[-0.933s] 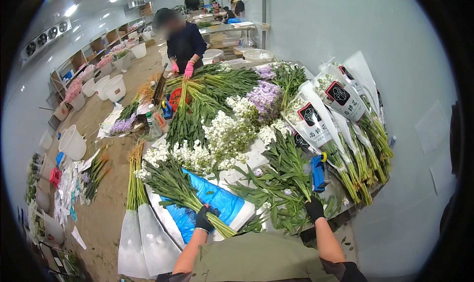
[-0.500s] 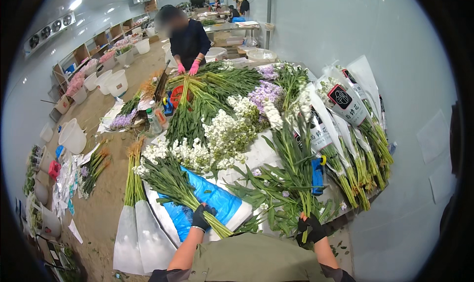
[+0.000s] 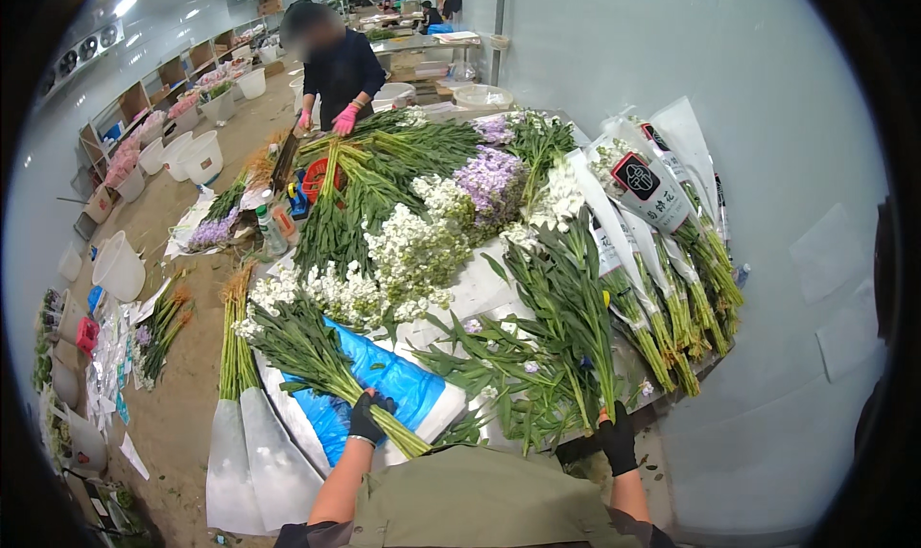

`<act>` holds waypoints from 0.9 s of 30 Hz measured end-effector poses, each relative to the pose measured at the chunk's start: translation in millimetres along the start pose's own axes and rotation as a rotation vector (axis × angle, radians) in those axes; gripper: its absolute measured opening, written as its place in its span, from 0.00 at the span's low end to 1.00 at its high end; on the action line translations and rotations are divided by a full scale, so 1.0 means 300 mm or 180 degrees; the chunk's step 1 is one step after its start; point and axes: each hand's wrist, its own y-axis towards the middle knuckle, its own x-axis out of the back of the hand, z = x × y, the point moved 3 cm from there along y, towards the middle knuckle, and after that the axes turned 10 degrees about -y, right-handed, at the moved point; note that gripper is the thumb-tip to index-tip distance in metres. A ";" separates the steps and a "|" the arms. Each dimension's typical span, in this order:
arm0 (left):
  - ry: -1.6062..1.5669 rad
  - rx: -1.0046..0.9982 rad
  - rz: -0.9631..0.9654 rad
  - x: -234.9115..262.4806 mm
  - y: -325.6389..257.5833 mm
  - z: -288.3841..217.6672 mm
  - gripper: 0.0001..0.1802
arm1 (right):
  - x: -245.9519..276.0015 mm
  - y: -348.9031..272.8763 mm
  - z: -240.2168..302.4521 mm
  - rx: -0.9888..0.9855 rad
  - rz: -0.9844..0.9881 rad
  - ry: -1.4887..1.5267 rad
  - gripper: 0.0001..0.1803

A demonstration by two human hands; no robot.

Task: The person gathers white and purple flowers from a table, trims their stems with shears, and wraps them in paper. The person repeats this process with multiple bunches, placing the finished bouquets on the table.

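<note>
**Flower bench: both gloved hands on stem bundles**

Landmark: the blue plastic sheet (image 3: pixel 384 380) at the near edge of the work table (image 3: pixel 480 289).

- Left hand (image 3: pixel 367 419), black glove, fingers closed around the cut ends of a white-flowered stem bundle (image 3: pixel 307 342) that lies across the blue sheet, blooms pointing up and away from it.
- Right hand (image 3: pixel 619 440), black glove, well to the right of the sheet, clamped on the base of a leafy green bundle (image 3: pixel 566 308) standing steeply from the table edge.
- Handling judgement: grip low on the bare stems as now, keep the ends level, lift without dragging the heads through the loose leaves (image 3: pixel 489 375) beside the sheet.
- Materials: sheet glossy, crinkled; stems thin, stiff, ribbed with narrow leaves; white blooms small, frothy, clustered.
- Beyond the sheet: lilac flower heads (image 3: pixel 489 174), soft and massed; right of it, cone-shaped clear sleeves (image 3: pixel 652 193) with dark labels.
- Left of it, below the table: two pale paper cones (image 3: pixel 245 462) of long stems.
- Far side: another person's pink-gloved hand (image 3: pixel 343 119) on green stems.
</note>
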 end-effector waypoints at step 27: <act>-0.0122 -0.0277 0.0218 0.035 0.006 0.013 0.05 | -0.290 0.192 0.572 0.0151 0.2117 0.2684 0.10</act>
